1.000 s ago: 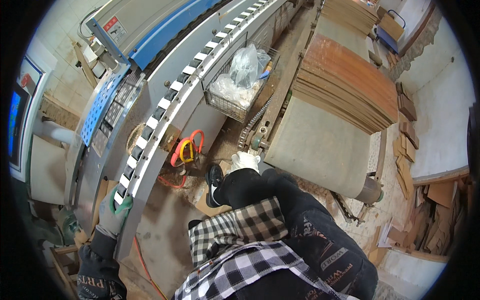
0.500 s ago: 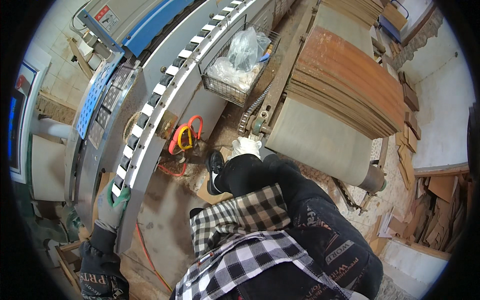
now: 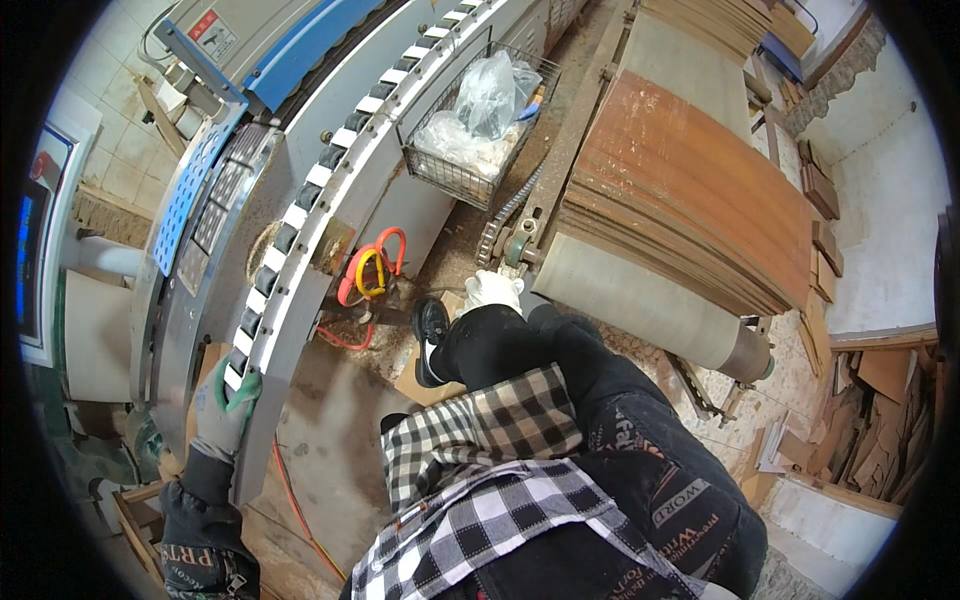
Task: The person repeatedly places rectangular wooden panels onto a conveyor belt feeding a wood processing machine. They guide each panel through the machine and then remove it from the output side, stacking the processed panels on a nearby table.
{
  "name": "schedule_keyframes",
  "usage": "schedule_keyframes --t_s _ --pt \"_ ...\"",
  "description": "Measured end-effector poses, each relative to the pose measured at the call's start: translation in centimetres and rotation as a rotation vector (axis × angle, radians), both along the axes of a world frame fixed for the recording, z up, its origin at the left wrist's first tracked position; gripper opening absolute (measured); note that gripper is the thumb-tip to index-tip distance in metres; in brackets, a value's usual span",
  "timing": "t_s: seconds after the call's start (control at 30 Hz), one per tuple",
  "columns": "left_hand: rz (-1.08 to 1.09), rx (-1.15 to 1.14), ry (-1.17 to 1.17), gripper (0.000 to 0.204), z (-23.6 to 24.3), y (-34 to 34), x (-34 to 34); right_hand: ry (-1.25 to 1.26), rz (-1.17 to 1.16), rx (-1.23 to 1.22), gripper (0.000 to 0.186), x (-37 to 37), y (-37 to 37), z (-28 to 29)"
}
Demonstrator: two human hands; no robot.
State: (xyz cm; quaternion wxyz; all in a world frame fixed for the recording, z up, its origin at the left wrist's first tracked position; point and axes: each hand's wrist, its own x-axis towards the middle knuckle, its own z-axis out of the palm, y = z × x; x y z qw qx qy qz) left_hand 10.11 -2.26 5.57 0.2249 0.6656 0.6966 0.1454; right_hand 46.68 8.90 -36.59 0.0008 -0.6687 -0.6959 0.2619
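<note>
My left hand [image 3: 222, 412], in a grey glove with green fingertips, is at the near end of a long white rail with black rollers [image 3: 252, 318]. Its thumb and fingers curl round the rail's edge. My right hand [image 3: 492, 291], in a pale glove, reaches past my knee to the metal bracket [image 3: 516, 250] at the near left corner of a belt conveyor [image 3: 640, 300]. Those fingers hardly show, so their grip is hidden. Farther along the belt lies a stack of thin boards [image 3: 690, 185] with a reddish-brown top sheet.
A wire basket [image 3: 455, 178] with clear plastic bags hangs beside the roller rail. Orange and yellow hoses [image 3: 372, 268] loop beneath it. A drive chain [image 3: 505, 210] runs along the conveyor's left side. Offcuts [image 3: 880, 420] fill a bin at the right. A screen [image 3: 35, 250] stands far left.
The board stack has moved along the conveyor toward me, and less of the near belt shows. Both my hands have stayed in about the same places.
</note>
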Motion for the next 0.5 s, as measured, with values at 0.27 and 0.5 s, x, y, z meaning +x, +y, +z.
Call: schedule_keyframes --t_s 0.27,0.5 --pt "-0.061 0.029 -0.003 0.039 -0.7 0.2 -0.8 0.280 -0.135 -0.037 0.039 5.5 -4.3 6.7" --pt "-0.081 0.010 -0.035 0.043 -0.1 0.5 -0.7 0.605 -0.303 0.304 0.030 14.5 -17.3 22.2"
